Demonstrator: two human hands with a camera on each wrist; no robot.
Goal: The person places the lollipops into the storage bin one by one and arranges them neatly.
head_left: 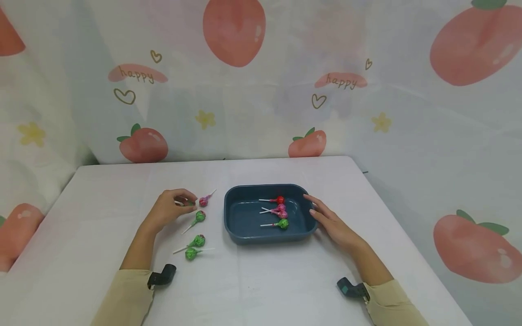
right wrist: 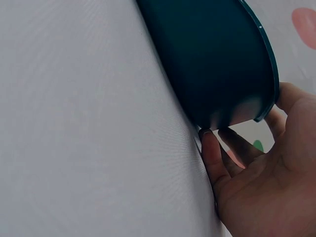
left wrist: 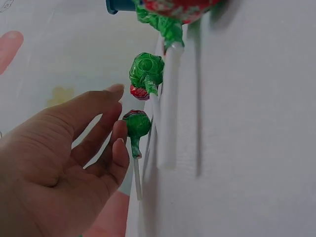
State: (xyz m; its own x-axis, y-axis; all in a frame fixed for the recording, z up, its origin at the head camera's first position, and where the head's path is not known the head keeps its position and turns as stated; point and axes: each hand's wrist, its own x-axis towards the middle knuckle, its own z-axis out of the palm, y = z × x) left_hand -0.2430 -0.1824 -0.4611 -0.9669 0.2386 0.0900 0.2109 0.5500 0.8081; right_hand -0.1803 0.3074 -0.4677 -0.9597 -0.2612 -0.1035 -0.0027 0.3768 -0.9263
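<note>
My left hand (head_left: 169, 209) reaches around a green lollipop (left wrist: 137, 123), with a gap between thumb and fingers. The lollipop's head is right at the fingertips; in the head view the fingers hide most of it. Beside the fingertips lies a purple-pink lollipop (head_left: 203, 201). Nearer the front are three green lollipops: one just below the thumb (head_left: 200, 216), and a pair close together, the upper (head_left: 199, 240) and the lower (head_left: 190, 253). My right hand (head_left: 336, 224) rests extended fingers against the right end of the dark blue tray (head_left: 240, 235), at rim and base.
Inside the tray, toward its right side, lie a red lollipop (head_left: 280, 199), two pink lollipops (head_left: 282, 214) and a green lollipop (head_left: 283, 223), sticks pointing left. The white table (head_left: 261, 280) runs back to a patterned cloth backdrop (head_left: 244, 108).
</note>
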